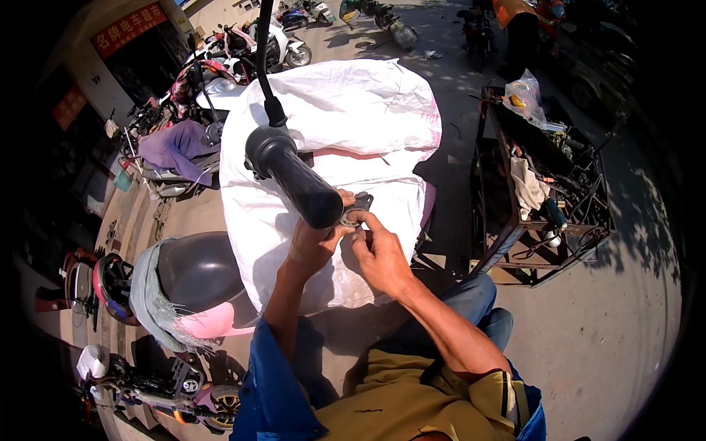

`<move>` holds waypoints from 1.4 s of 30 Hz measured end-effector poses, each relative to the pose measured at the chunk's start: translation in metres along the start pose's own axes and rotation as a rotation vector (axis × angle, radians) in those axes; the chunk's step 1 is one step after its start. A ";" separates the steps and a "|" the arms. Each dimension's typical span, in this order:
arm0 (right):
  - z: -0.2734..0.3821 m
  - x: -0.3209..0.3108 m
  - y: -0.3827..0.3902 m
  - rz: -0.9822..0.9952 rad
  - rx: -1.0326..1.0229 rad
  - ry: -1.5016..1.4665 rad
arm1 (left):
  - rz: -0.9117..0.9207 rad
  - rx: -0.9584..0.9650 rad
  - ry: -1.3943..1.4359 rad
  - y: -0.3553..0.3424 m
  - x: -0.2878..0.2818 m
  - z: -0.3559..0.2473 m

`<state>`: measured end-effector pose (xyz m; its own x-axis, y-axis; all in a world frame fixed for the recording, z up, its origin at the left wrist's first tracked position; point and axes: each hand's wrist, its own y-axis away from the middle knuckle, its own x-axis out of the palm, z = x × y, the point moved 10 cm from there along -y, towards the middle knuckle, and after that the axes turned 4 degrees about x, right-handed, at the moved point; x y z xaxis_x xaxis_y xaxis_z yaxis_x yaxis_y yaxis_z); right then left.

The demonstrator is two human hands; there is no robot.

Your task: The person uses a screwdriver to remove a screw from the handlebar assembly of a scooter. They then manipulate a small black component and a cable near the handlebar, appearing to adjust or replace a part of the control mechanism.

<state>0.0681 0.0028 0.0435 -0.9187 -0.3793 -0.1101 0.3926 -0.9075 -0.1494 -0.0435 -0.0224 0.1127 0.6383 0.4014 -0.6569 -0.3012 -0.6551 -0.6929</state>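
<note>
Both hands meet over a white woven sheet [309, 257] draped across a scooter's front. Between their fingertips is a small dark metal piece [363, 200] with a flat tab and a ring-shaped part; its exact kind is too small to make out. My left hand [315, 241] grips it from the left, partly hidden behind a black handlebar grip [305, 184]. From the right, my right hand [382, 256] pinches the ring with thumb and forefinger. A black mirror stem [262, 55] rises from the handlebar. The scooter's black seat [198, 268] and pink bodywork [209, 321] show at the left.
To the right stands a rusty metal tool cart [507, 235] with tools, a whitish glove [528, 187] and a clear plastic bag [523, 99]. Parked scooters [283, 45] line the back left. A motorbike [184, 389] stands at the lower left. Another person [518, 26] is at the far right.
</note>
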 end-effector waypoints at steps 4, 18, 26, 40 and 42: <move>-0.005 0.003 0.000 0.058 0.038 -0.098 | 0.008 -0.013 0.001 0.001 -0.001 0.002; -0.008 0.008 0.002 0.109 0.065 -0.350 | 0.025 0.019 -0.033 -0.001 0.001 -0.001; -0.022 0.018 0.001 0.184 0.164 -0.609 | 0.024 0.021 -0.070 0.001 0.002 0.001; -0.038 -0.051 0.047 0.179 0.354 -1.117 | 0.038 0.053 -0.103 -0.005 0.006 -0.011; -0.038 -0.074 0.050 0.169 0.304 -1.189 | 0.017 0.077 -0.199 0.003 -0.008 -0.019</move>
<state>0.1577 -0.0073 0.0074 -0.3883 -0.2798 0.8780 0.6303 -0.7757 0.0316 -0.0360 -0.0402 0.1218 0.4822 0.5139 -0.7095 -0.3692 -0.6152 -0.6966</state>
